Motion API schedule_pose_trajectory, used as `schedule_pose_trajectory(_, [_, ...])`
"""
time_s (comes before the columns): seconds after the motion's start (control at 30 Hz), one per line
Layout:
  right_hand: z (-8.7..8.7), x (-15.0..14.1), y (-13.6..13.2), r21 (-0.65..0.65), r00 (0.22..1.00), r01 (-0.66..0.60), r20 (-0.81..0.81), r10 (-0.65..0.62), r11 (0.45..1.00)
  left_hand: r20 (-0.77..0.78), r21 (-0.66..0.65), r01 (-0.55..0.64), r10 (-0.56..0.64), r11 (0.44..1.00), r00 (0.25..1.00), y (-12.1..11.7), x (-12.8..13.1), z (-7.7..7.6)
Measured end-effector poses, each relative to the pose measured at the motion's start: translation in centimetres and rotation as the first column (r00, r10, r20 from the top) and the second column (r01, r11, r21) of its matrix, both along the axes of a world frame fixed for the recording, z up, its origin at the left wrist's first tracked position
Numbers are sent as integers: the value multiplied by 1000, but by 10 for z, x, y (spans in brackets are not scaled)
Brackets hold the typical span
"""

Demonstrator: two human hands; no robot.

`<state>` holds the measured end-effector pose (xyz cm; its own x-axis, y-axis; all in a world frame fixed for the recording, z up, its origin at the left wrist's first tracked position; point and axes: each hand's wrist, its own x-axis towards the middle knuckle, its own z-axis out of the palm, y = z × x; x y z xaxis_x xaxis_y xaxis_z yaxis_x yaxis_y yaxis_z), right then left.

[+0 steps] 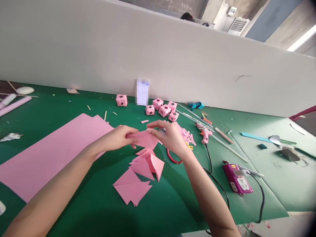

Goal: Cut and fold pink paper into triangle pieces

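A small pink paper square (147,139) is held up between my two hands above the green table. My left hand (123,136) pinches its left edge between thumb and fingers. At its upper right side, my right hand (168,134) grips it with thumb and forefinger. Just below lies a loose pile of pink paper pieces (143,164), some of them folded. Further down is another group of flat pink paper squares (130,187). Scissors with a red handle (174,158) lie partly hidden behind my right hand.
Large pink sheets (56,151) cover the left. Several pink paper cubes (165,110) and a phone (142,92) stand by the white partition (148,49). To the right are a pink glue gun (205,134), clear sticks (229,144), paper scraps (185,133) and a purple power socket (237,178) with cables.
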<state>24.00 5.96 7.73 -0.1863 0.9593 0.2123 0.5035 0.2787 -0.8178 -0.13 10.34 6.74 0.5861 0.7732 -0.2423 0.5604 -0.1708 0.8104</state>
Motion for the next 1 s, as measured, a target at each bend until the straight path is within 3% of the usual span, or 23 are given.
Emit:
schedule_pose_trajectory(0.1, [-15, 25, -10, 15, 969, 167, 183, -167, 986, 209, -210, -100, 144, 973, 967, -8, -3, -15])
schedule_pose_trajectory(0.17, [-30, 41, -18, -30, 852, 294, 461, -247, 955, 333, -382, -176, 313, 907, 889, -17, -4, -27])
schedule_pose_trajectory(0.23, [-43, 51, -26, -124, 714, 324, 682, -157, 938, 403, -522, -240, 484, 819, 777, -27, 0, -38])
schedule_pose_trajectory(0.3, [-52, 53, -32, -157, 622, 339, 777, -95, 928, 427, -607, -283, 604, 743, 672, -33, 9, -47])
schedule_pose_trajectory(0.37, [-59, 51, -37, -172, 576, 388, 812, -93, 905, 443, -636, -294, 650, 713, 617, -35, 20, -52])
schedule_pose_trajectory(0.43, [-65, 49, -40, -180, 597, 405, 795, -110, 897, 466, -614, -296, 639, 732, 612, -34, 31, -56])
schedule_pose_trajectory(0.53, [-78, 52, -42, -165, 793, 338, 580, -186, 927, 494, -554, -332, 623, 763, 607, -30, 45, -60])
schedule_pose_trajectory(0.6, [-86, 52, -43, -205, 925, 312, 288, -248, 928, 523, -505, -377, 623, 776, 583, -28, 52, -62])
schedule_pose_trajectory(0.63, [-89, 51, -44, -257, 955, 294, 124, -271, 920, 549, -471, -400, 616, 787, 565, -27, 54, -61])
schedule_pose_trajectory(0.7, [-91, 45, -46, -350, 938, 207, -195, -287, 914, 607, -389, -434, 580, 813, 543, -24, 58, -58])
schedule_pose_trajectory(0.77, [-90, 37, -48, -373, 885, 66, -407, -227, 925, 655, -300, -462, 532, 835, 537, -21, 60, -53])
schedule_pose_trajectory(0.9, [-92, 27, -54, -308, 801, -67, -584, -133, 949, 702, -160, -454, 425, 877, 572, -14, 65, -41])
schedule_pose_trajectory(1.0, [-96, 31, -57, -272, 805, -123, -589, -64, 954, 708, -133, -437, 394, 890, 586, -12, 68, -38])
